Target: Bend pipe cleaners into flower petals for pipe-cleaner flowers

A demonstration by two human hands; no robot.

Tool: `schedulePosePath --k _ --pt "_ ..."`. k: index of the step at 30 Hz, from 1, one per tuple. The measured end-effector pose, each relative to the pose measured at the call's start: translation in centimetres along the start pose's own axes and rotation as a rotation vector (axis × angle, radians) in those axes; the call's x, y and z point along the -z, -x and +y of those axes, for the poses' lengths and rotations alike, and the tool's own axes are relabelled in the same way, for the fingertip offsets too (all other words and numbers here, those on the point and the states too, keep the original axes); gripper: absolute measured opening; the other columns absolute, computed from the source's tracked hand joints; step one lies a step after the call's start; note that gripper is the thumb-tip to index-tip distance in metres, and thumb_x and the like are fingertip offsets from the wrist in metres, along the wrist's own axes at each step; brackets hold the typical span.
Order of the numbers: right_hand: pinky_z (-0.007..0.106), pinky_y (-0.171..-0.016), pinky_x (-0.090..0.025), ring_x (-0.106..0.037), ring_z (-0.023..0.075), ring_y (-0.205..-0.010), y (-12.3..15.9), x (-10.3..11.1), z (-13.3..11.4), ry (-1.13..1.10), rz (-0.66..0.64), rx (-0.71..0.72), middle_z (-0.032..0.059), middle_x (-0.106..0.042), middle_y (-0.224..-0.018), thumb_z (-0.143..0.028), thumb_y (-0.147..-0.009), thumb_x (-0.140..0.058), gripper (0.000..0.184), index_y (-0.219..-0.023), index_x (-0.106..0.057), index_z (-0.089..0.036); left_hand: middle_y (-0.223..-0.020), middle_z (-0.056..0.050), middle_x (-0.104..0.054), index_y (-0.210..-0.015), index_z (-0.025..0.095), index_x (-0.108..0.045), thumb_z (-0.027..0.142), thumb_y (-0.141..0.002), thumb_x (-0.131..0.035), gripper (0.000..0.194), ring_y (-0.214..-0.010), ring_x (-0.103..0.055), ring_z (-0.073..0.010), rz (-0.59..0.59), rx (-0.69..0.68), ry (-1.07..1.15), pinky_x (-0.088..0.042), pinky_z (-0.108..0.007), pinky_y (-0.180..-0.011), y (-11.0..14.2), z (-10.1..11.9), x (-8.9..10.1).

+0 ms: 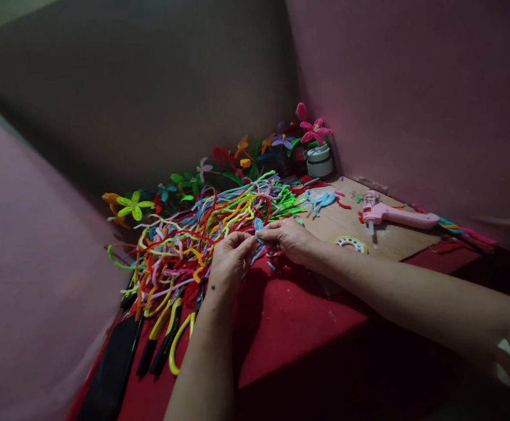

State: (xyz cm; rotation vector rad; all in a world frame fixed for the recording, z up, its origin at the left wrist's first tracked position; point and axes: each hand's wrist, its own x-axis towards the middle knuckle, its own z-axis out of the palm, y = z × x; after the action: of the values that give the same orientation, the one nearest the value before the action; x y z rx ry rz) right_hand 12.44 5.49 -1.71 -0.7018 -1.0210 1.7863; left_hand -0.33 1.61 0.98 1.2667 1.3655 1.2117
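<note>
Between my fingertips is a light blue pipe cleaner point(259, 224), bent into a small petal-like loop. My left hand point(232, 254) pinches its lower end, the thumb pressed against the forefinger. From the other side my right hand point(287, 238) grips the loop between thumb and fingers. Just behind both hands spreads a large tangled heap of pipe cleaners point(219, 219) in many colours. More light blue pieces point(320, 202) lie to the right of the heap.
A pink glue gun point(399, 216) rests on a brown board point(390, 250) beside a roll of tape point(351, 244). Pliers point(166, 330) and yellow-handled scissors point(180, 345) lie at front left on the red cloth point(294, 327). Pipe-cleaner flowers point(316, 131) and a white jar point(319, 161) stand behind.
</note>
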Motion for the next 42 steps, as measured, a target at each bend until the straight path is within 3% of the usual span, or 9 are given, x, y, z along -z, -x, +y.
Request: schedulePosePath --k 5,12,17,22,25,28,32,35,42 --pt "0.020 -0.038 -0.030 -0.041 0.0059 -0.036 -0.4 0.2 0.1 -0.042 0.056 -0.028 -0.0030 -0.049 -0.042 -0.022 -0.066 -0.067 0.021 -0.058 -0.049 -0.014 -0.051 0.005 -0.052 -0.073 0.012 -0.058 0.028 -0.054 -0.076 0.030 -0.035 -0.040 -0.0026 -0.095 0.098 0.035 -0.026 -0.015 -0.034 0.1 -0.1 0.0" --pt "0.021 -0.038 -0.024 -0.037 0.0053 -0.036 -0.3 0.0 -0.3 -0.122 0.009 -0.053 -0.0029 -0.046 -0.041 -0.016 -0.069 -0.064 0.022 -0.054 -0.048 -0.013 -0.045 0.005 -0.050 -0.062 0.013 -0.052 0.030 -0.060 -0.071 0.025 -0.031 -0.040 -0.0038 -0.127 0.132 0.084 -0.026 -0.015 -0.030 0.2 -0.2 -0.2" --pt "0.022 -0.040 -0.021 -0.031 0.0059 -0.035 -0.2 -0.4 -0.3 -0.229 0.103 -0.135 -0.0042 -0.041 -0.038 -0.009 -0.074 -0.054 0.022 -0.055 -0.045 -0.015 -0.041 0.009 -0.041 -0.062 0.016 -0.049 0.026 -0.064 -0.067 0.021 -0.024 -0.025 -0.0015 -0.214 0.166 0.187 -0.018 -0.015 -0.025 0.3 -0.1 -0.5" --pt "0.022 -0.040 -0.022 -0.029 0.0068 -0.036 -0.6 -0.3 0.2 -0.275 0.108 -0.180 -0.0040 -0.040 -0.039 -0.010 -0.078 -0.048 0.022 -0.057 -0.044 -0.015 -0.040 0.010 -0.034 -0.066 0.017 -0.051 0.024 -0.066 -0.064 0.015 -0.025 -0.018 -0.0014 -0.265 0.190 0.225 -0.016 -0.015 -0.024 0.2 -0.7 -0.8" --pt "0.021 -0.040 -0.023 -0.031 0.0064 -0.036 -0.7 -0.2 0.2 -0.275 0.115 -0.161 -0.0044 -0.041 -0.039 -0.009 -0.077 -0.048 0.021 -0.057 -0.044 -0.015 -0.040 0.011 -0.034 -0.069 0.016 -0.053 0.026 -0.067 -0.064 0.015 -0.025 -0.018 -0.0009 -0.258 0.201 0.227 -0.017 -0.015 -0.025 0.3 -0.7 -1.0" --pt "0.021 -0.039 -0.023 -0.033 0.0060 -0.036 -0.7 -0.1 -0.1 -0.257 0.121 -0.127 -0.0044 -0.043 -0.039 -0.010 -0.072 -0.055 0.020 -0.056 -0.045 -0.015 -0.045 0.008 -0.045 -0.070 0.015 -0.054 0.031 -0.066 -0.067 0.021 -0.027 -0.027 -0.0012 -0.247 0.207 0.163 -0.020 -0.015 -0.027 0.4 -0.3 -0.8" --pt "0.020 -0.038 -0.025 -0.037 0.0056 -0.036 -0.3 -0.1 -0.3 -0.164 0.086 -0.042 -0.0039 -0.048 -0.042 -0.014 -0.066 -0.063 0.018 -0.055 -0.049 -0.014 -0.042 0.006 -0.047 -0.073 0.013 -0.059 0.043 -0.063 -0.068 0.033 -0.028 -0.032 -0.0021 -0.054 0.128 -0.024 -0.018 -0.016 -0.029 0.1 0.1 0.2" --pt "0.020 -0.038 -0.026 -0.039 0.0055 -0.035 0.1 -0.3 0.0 -0.043 -0.002 -0.026 -0.0039 -0.050 -0.042 -0.018 -0.064 -0.064 0.016 -0.055 -0.051 -0.013 -0.048 0.006 -0.050 -0.080 0.013 -0.063 0.043 -0.061 -0.069 0.036 -0.031 -0.032 -0.0009 0.069 0.024 0.031 -0.019 -0.016 -0.031 -0.2 0.1 0.8" --pt "0.021 -0.037 -0.024 -0.037 0.0054 -0.033 0.7 -0.4 1.1 0.192 -0.176 0.029 -0.0043 -0.046 -0.038 -0.029 -0.062 -0.069 0.025 -0.049 -0.054 -0.013 -0.045 0.006 -0.047 -0.073 0.011 -0.064 0.032 -0.054 -0.075 0.030 -0.037 -0.038 -0.0024 0.007 0.076 0.165 -0.025 -0.015 -0.036 -0.1 0.2 0.5"
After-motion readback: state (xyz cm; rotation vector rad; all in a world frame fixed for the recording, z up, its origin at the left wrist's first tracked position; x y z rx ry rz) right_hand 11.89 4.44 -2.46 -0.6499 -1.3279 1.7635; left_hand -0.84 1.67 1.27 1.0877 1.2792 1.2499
